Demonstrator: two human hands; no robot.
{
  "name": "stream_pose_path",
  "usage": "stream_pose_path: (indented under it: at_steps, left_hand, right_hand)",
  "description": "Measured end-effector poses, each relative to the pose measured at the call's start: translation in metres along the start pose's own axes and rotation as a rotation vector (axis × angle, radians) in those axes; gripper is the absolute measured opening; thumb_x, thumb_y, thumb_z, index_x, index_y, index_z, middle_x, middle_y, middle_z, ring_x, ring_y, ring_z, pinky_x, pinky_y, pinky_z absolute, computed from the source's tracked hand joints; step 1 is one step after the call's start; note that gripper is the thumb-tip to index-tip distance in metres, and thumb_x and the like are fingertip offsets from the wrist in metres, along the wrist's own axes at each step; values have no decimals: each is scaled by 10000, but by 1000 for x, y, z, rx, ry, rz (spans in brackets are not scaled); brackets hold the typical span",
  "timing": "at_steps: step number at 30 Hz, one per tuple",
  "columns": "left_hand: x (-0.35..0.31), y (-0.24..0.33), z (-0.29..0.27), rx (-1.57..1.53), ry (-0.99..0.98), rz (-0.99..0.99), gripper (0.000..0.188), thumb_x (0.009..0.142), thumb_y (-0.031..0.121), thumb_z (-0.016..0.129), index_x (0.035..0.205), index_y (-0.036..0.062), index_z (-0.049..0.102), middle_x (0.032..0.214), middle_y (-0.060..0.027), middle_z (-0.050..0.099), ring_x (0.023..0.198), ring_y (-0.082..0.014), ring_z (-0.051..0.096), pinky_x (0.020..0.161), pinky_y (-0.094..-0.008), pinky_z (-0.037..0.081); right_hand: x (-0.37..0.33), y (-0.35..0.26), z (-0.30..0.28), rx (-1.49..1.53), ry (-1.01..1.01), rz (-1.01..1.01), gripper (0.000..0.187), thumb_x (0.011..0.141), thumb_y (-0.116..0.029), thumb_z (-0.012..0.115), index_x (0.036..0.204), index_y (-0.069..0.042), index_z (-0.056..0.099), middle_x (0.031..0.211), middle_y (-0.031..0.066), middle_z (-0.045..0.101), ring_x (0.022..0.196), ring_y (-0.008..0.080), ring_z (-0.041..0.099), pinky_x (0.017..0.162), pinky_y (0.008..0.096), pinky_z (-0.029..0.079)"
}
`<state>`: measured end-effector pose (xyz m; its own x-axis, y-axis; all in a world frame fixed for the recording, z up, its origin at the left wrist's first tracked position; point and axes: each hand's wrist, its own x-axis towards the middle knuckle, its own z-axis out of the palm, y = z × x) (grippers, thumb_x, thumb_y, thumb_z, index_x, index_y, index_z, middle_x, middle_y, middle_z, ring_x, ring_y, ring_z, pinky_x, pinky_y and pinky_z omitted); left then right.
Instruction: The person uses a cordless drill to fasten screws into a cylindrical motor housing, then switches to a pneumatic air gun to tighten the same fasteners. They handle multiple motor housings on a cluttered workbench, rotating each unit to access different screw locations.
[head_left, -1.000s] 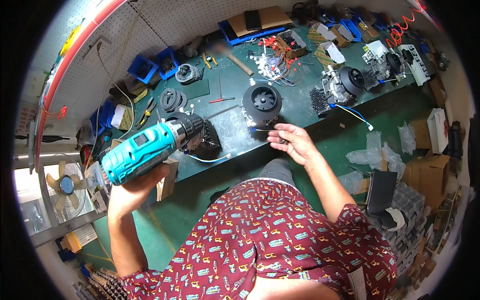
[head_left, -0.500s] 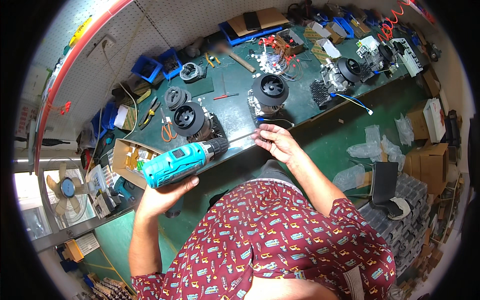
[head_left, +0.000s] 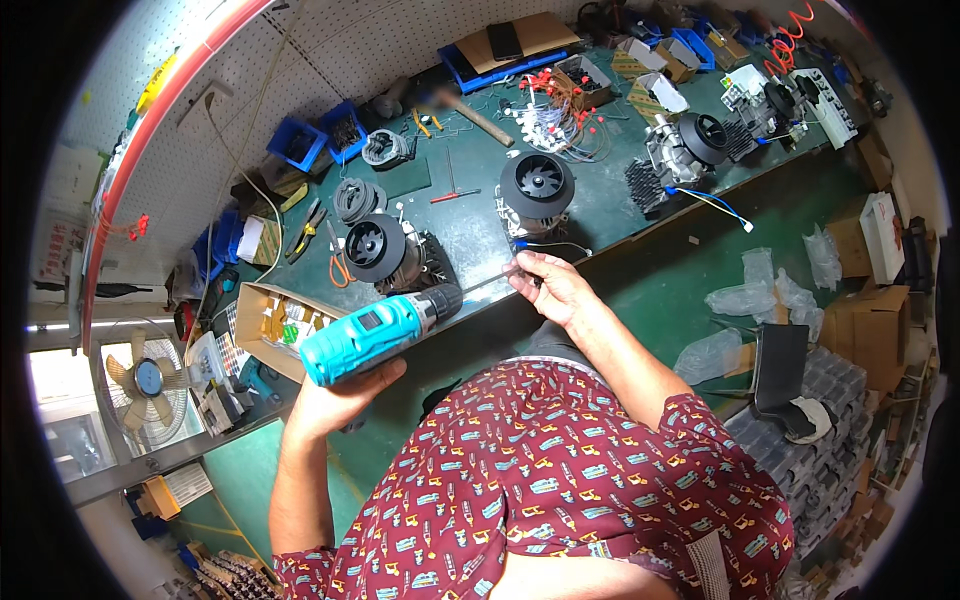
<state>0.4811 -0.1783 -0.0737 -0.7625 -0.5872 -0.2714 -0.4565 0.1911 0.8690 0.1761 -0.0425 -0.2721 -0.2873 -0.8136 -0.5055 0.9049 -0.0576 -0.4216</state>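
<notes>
My left hand (head_left: 342,402) grips a teal cordless drill (head_left: 366,334), held level near the bench's front edge. From its black chuck a long thin bit (head_left: 487,286) points right, towards my right hand (head_left: 556,291). The fingers of that hand are pinched together at the bit's tip; small dark bits show among them, too small to name. Just beyond the drill stands a motor unit with a black fan wheel (head_left: 375,246). A second such unit (head_left: 538,184) stands beyond my right hand, a short cable trailing from its base.
Further right on the green bench (head_left: 460,225) are more motor units (head_left: 686,146). Pliers (head_left: 305,228), orange-handled scissors (head_left: 339,262), a red-handled T-shaped tool (head_left: 456,195), a hammer (head_left: 478,119) and wire bundles (head_left: 548,125) lie about. An open carton (head_left: 268,335) stands left of the drill.
The drill and my left hand have shifted slightly right and down in the picture. My right fingers have drawn closer together at the bit's tip. The whole view has shifted a little.
</notes>
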Motion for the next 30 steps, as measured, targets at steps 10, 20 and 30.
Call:
stream_pose_path:
  at_steps: [10,20,30]
  left_hand:
    - [20,15,21,452,27,348,239,824,145,838,981,40,690,818,-108,688,721,-300,701,669,-372,540]
    - [37,13,32,406,40,271,259,829,156,841,1007,53,684,831,-123,719,748,-308,723,693,-370,554]
    - [46,28,23,398,-14,194,309,812,138,850,1071,46,709,865,-129,741,777,-276,740,730,-365,572]
  right_hand:
    - [24,8,12,141,75,48,175,1042,-119,604,1098,44,640,1140,182,693,1041,263,699,963,356,600]
    - [39,-8,16,132,74,106,206,1085,-107,491,1125,59,605,1154,198,683,1105,282,677,1030,417,571]
    - [40,-6,14,79,6,116,221,1074,-107,505,1101,74,627,1087,192,688,1006,289,678,996,468,588]
